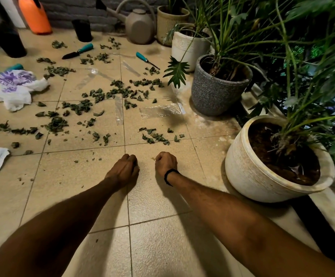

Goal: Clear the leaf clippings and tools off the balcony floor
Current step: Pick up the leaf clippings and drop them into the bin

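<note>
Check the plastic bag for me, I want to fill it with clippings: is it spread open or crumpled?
Crumpled: the plastic bag lies in a wrinkled heap on the floor; no open mouth shows.

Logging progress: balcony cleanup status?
Left hand and right hand fisted, nothing visibly held. Leaf clippings scattered across floor; trowel and teal-handled tool uncollected. No obstruction between hands and clippings.
</note>
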A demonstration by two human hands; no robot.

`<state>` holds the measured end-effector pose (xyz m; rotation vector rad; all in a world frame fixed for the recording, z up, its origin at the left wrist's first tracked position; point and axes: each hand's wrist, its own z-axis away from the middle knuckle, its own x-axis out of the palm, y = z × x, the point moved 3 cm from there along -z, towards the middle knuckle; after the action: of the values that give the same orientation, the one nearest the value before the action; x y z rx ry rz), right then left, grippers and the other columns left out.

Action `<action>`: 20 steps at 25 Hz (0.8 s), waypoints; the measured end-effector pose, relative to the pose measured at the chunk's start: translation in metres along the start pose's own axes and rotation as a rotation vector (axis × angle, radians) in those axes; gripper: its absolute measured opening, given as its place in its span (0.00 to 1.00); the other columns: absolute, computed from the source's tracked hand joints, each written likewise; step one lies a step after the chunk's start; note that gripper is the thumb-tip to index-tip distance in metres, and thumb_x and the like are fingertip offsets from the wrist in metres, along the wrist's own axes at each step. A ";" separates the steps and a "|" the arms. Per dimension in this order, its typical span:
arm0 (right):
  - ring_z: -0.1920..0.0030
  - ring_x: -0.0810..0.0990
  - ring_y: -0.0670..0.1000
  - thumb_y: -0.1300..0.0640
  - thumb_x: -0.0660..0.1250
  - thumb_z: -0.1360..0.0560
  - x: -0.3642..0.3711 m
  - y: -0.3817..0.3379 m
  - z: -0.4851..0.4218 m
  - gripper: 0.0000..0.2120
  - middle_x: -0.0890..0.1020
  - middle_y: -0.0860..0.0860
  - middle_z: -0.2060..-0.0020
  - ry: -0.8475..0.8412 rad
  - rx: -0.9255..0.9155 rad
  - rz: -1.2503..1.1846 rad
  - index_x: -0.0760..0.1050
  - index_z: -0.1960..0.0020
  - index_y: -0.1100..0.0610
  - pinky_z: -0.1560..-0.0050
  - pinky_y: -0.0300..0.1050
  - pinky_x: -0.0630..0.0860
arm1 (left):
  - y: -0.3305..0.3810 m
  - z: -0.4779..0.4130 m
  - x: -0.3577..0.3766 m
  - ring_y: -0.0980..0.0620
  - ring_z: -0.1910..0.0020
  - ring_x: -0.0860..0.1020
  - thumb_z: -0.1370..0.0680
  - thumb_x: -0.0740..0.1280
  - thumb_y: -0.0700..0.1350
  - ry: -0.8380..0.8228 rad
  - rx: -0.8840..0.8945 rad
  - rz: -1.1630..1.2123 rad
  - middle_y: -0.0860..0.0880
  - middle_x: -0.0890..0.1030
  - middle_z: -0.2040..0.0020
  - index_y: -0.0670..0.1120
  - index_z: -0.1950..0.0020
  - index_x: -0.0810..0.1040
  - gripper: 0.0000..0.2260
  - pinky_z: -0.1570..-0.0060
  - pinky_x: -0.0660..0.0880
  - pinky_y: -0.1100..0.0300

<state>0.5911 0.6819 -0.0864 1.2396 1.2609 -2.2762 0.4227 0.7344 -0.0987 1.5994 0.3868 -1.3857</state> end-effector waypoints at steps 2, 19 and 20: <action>0.49 0.79 0.55 0.66 0.62 0.25 -0.005 0.003 -0.005 0.10 0.82 0.55 0.51 -0.009 0.027 -0.038 0.81 0.50 0.58 0.56 0.41 0.72 | -0.001 -0.003 -0.001 0.48 0.55 0.73 0.19 0.63 0.51 0.002 -0.012 0.006 0.45 0.73 0.47 0.45 0.42 0.73 0.11 0.55 0.71 0.56; 0.41 0.72 0.62 0.45 0.71 0.27 -0.059 0.034 -0.120 0.22 0.68 0.59 0.39 0.045 0.005 0.147 0.73 0.38 0.56 0.41 0.50 0.73 | 0.005 -0.082 0.010 0.40 0.39 0.73 0.21 0.62 0.63 0.215 -0.234 0.196 0.39 0.69 0.34 0.45 0.26 0.64 0.31 0.42 0.75 0.49; 0.42 0.72 0.61 0.48 0.71 0.26 -0.056 0.035 -0.123 0.17 0.69 0.58 0.41 0.052 -0.035 0.173 0.75 0.42 0.56 0.43 0.47 0.72 | 0.008 -0.085 0.013 0.40 0.38 0.72 0.21 0.62 0.64 0.235 -0.237 0.193 0.38 0.69 0.34 0.45 0.25 0.62 0.32 0.41 0.75 0.49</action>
<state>0.7132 0.7488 -0.0943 1.3473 1.1565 -2.1046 0.4826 0.7939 -0.1149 1.5613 0.5024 -0.9719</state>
